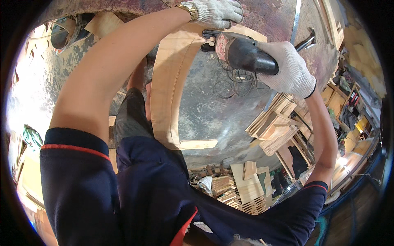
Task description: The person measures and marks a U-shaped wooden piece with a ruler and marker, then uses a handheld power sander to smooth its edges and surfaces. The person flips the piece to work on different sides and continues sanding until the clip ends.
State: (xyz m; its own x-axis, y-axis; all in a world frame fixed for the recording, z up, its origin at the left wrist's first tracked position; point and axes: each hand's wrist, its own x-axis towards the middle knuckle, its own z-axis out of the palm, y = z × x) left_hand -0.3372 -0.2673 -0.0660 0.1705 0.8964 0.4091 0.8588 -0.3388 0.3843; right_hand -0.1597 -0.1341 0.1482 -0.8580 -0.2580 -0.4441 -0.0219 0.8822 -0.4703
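My right hand [289, 71], in a white knit glove, grips a black jigsaw [252, 55] with a pink-and-white patch near its front. The tool's foot sits at the inner edge of a curved, C-shaped plywood piece [166, 78]; the blade itself is too small to make out. A dark line runs along the plywood's curve. Beyond the jigsaw, my left hand [217, 13], also gloved and with a gold watch at the wrist, lies flat with fingers stretched at the plywood's far edge. Whether it presses on the wood or on the worn grey tabletop [213, 117] I cannot tell.
A loosely coiled cable [238, 84] lies below the jigsaw. To the far right are a metal ruler [296, 20] and a black hooked tool [307, 42]. Stacked thin wood pieces [273, 121] stand at the right, and wood offcuts [248, 186] at the near side.
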